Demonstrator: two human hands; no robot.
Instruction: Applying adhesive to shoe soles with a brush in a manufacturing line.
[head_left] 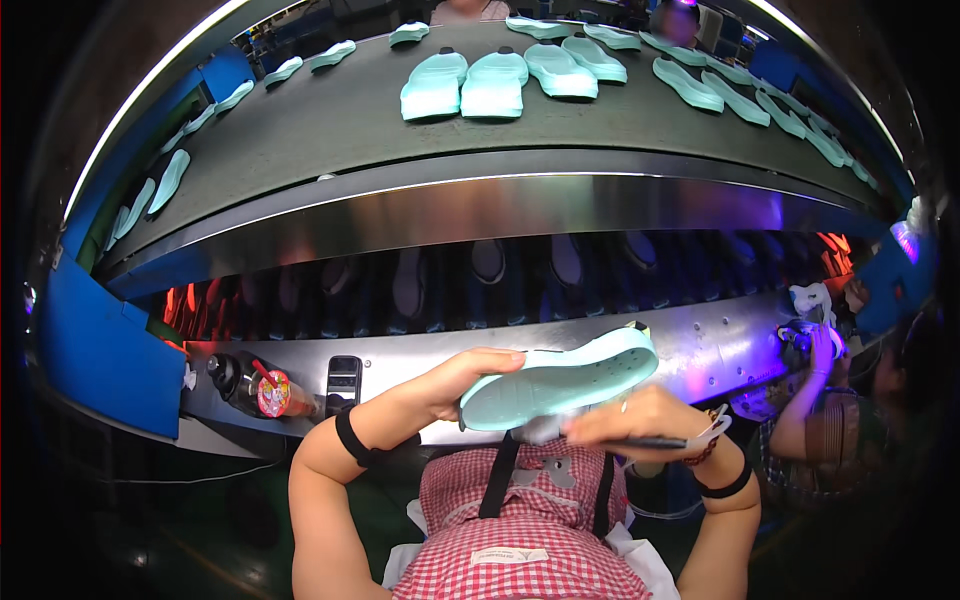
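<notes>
A mint-green shoe sole is held up in front of my chest, tilted so its hollow inner side shows. My left hand grips its left end, thumb along the upper rim. Just below the sole's right half is my right hand, closed round the dark handle of a brush. The brush's pale head is smeared by motion beneath the sole's lower edge. Whether it touches the sole I cannot tell.
Beyond a metal ledge, a dark conveyor belt carries many mint-green soles. Dark shoe parts stand in the red-lit space under it. On the metal bench are a black bottle, a drink cup and a black slab-shaped object. A co-worker's arm works at right.
</notes>
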